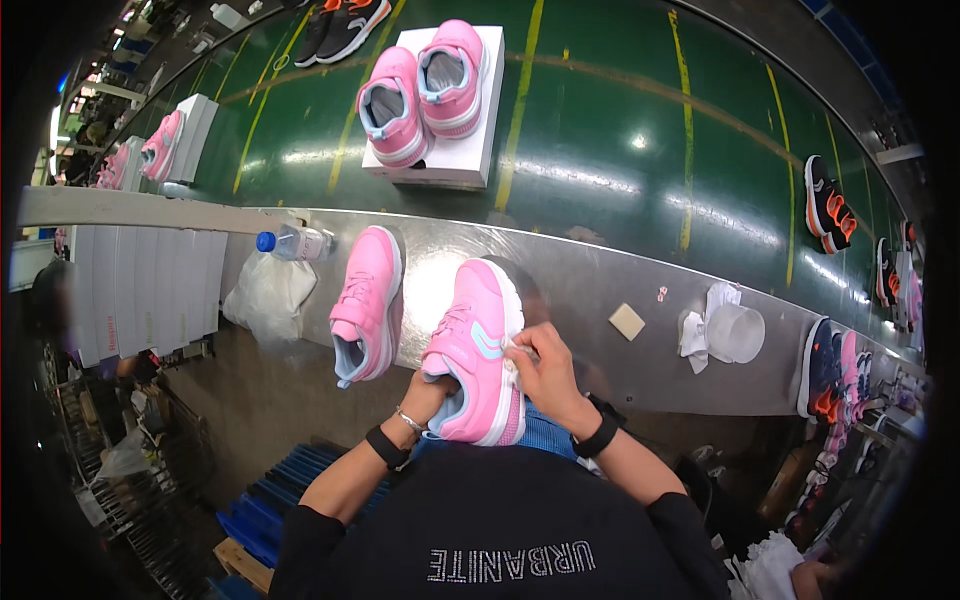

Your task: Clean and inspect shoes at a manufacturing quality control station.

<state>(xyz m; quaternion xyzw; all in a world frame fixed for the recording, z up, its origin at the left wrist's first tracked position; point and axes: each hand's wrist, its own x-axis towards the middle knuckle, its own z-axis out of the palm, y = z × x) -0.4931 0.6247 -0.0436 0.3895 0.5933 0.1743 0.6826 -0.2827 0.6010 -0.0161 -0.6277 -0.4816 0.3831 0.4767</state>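
Note:
My left hand (425,396) grips a pink sneaker (470,300) at its heel opening, with its fingers hidden inside the shoe. The sneaker has a white sole, a light blue side mark and pale blue lining, and its toe points away from me. At the sneaker's right side, my right hand (550,375) is closed in a pinch on a small white wad (511,368), pressed to the edge of the sole. The wad's material is hard to make out. Left of the held shoe, a second pink sneaker (366,285) lies on the metal bench (590,280).
Beyond the bench, a green conveyor belt (600,120) carries a white shoebox (480,150) with two pink sneakers on top. A water bottle (300,243) lies at the left. Rightward are a beige block (627,321), crumpled white cloth (692,340) and a translucent cup (736,333).

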